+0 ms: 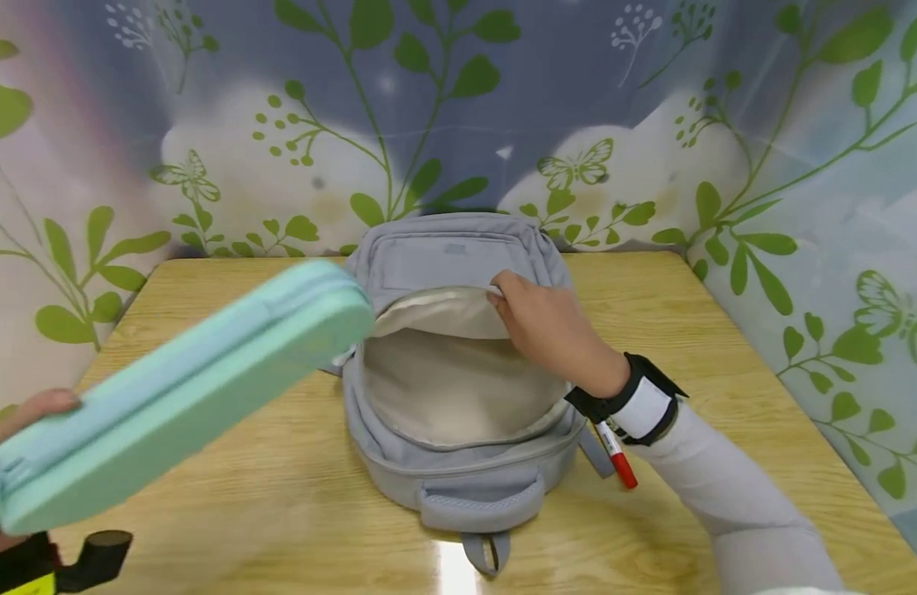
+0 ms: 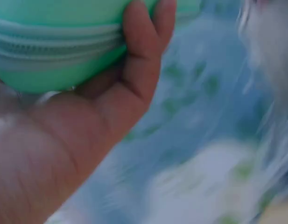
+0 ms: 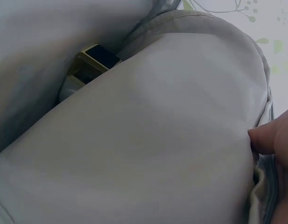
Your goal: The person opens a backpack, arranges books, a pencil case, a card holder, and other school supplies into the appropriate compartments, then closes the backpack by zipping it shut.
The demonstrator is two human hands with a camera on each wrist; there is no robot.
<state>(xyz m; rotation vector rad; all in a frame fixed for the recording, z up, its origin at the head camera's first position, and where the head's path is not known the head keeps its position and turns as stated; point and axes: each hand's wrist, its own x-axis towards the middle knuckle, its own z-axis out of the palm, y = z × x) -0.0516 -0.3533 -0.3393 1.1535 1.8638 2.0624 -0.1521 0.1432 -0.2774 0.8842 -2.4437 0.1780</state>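
Observation:
My left hand (image 1: 35,411) grips one end of a long mint-green zippered case (image 1: 183,397), tilted up at the left of the head view. The left wrist view shows my fingers (image 2: 141,51) curled round the case beside its pale zipper. A light grey backpack (image 1: 387,479) lies unzipped on the table, its cream lining (image 1: 458,388) showing. With thumb and fingers my right hand (image 1: 544,326) pinches the far rim of the opening and holds it up. Part of a dark, yellow-edged object (image 3: 94,63) shows inside the bag, partly hidden by the lining.
A red-capped white marker (image 1: 618,459) lies on the wooden table (image 1: 280,487) beside the backpack's right side, under my right wrist. Leaf-patterned cloth (image 1: 429,107) hangs behind and at the sides. The bag's carry handle (image 1: 481,504) and a loop face the near edge.

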